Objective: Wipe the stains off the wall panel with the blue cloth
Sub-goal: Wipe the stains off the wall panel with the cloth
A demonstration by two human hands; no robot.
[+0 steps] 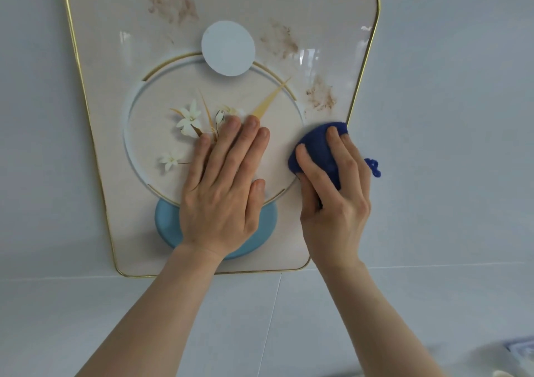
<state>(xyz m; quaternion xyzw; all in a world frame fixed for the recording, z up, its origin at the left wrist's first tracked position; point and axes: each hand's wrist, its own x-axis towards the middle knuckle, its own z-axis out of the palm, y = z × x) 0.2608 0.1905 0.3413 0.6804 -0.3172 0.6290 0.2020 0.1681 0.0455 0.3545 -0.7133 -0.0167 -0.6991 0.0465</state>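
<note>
The wall panel [109,174], cream with a gold rim, fills the upper middle of the frame on a pale tiled wall [462,116]. 3 brownish stains [172,4] show across its upper and right parts. The left hand [222,191] lies flat on the panel at centre, fingers [231,134] straight and close together. The right hand [338,200], centre right, has its fingers curled over the bunched blue cloth [316,148], pressing it against the panel's right edge just below the lowest stain.
</note>
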